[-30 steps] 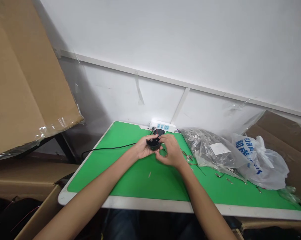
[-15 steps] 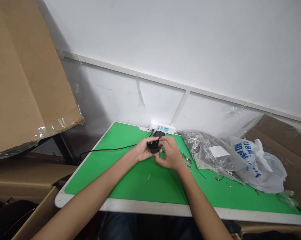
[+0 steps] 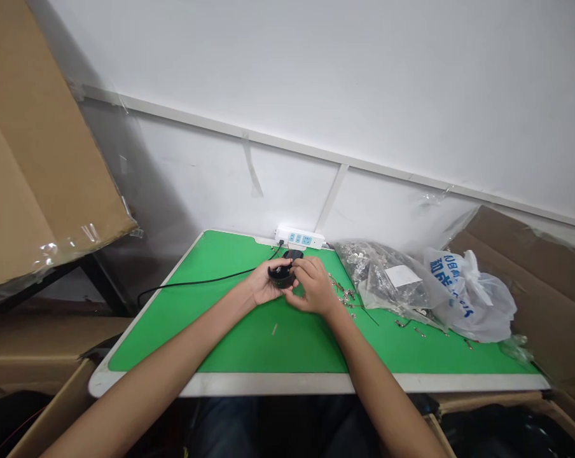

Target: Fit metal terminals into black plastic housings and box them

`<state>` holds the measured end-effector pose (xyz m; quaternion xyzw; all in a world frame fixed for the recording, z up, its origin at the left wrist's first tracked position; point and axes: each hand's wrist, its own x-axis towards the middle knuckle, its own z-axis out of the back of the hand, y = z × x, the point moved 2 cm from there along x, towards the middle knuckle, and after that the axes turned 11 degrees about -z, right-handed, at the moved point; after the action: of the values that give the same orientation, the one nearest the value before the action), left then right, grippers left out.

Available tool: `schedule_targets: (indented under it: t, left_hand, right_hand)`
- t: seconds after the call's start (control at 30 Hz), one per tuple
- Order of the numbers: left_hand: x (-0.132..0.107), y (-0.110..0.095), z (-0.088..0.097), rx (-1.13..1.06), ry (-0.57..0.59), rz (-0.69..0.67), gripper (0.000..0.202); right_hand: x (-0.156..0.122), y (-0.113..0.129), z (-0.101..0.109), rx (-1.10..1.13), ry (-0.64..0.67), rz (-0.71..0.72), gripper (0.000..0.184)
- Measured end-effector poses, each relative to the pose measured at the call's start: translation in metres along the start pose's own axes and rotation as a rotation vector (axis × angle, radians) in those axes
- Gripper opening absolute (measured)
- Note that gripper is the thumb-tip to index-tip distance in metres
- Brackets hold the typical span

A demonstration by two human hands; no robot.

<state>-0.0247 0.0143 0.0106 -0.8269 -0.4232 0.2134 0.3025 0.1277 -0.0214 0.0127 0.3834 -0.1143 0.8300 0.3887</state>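
Observation:
My left hand (image 3: pixel 260 287) and my right hand (image 3: pixel 311 287) are both closed around a small round black part (image 3: pixel 281 275) held just above the green mat (image 3: pixel 249 331), near the table's far edge. Thin wires run from the black part toward the back. My right fingers curl over its right side and top; my left fingers cup it from the left. Most of the part is hidden by my fingers.
A white power strip (image 3: pixel 299 238) lies by the wall with a black cable (image 3: pixel 196 284) trailing left. Small metal pieces (image 3: pixel 345 294) are scattered right of my hands, beside a clear bag of parts (image 3: pixel 383 280) and a white plastic bag (image 3: pixel 464 296). Cardboard boxes (image 3: pixel 34 165) flank the table.
Both hands keep their hold on the black part with slight finger shifts. The camera has turned, so the table and bags sit further left and lower in view.

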Motion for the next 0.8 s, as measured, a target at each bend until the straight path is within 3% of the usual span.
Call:
schedule_targets:
  t: [0.53, 0.8]
  left_hand:
    - [-0.0008, 0.0037, 0.0013, -0.033, -0.019, 0.001, 0.026]
    - [0.0012, 0.0054, 0.0088, -0.071, 0.029, 0.008, 0.021]
  right_hand:
    - [-0.0024, 0.0015, -0.0051, 0.054, -0.045, 0.021, 0.018]
    - [0.0009, 0.0033, -0.007, 0.067, 0.009, -0.021, 0.017]
